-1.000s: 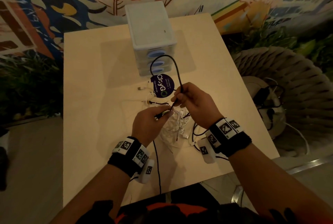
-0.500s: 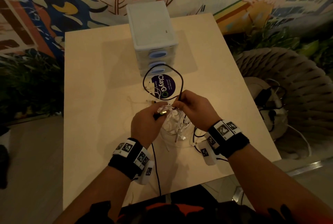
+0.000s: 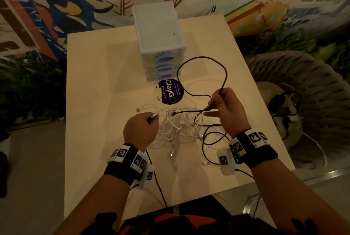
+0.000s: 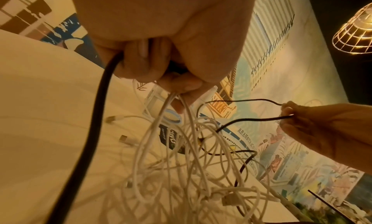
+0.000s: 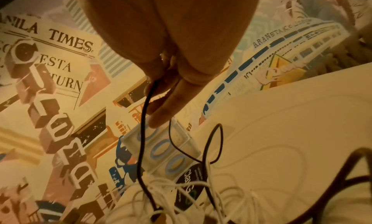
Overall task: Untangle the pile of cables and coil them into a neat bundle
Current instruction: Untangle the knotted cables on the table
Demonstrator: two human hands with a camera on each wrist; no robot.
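A tangle of white cables [image 3: 176,126] lies in the middle of the pale table [image 3: 91,87], between my hands. My left hand [image 3: 144,126] is a fist at its left side and grips a black plug [image 3: 153,117] with a metal tip. In the left wrist view, several white cable strands [image 4: 171,132] also hang from my left hand [image 4: 161,60]. My right hand [image 3: 217,102] pinches the black cable [image 3: 225,72], which arcs in a wide loop toward the drawer box. The right wrist view shows my right hand [image 5: 165,87] holding the black cable [image 5: 142,132] above the pile.
A white drawer box [image 3: 161,41] with blue handles stands at the table's far middle, with a dark round sticker [image 3: 171,91] in front of it. More black cable [image 3: 204,145] lies near my right wrist. A wicker chair [image 3: 303,75] holding other leads is to the right.
My hands have drawn apart. The right one pulled the black cable right and its loop widened; the left moved left with the plug. The white tangle now lies exposed.
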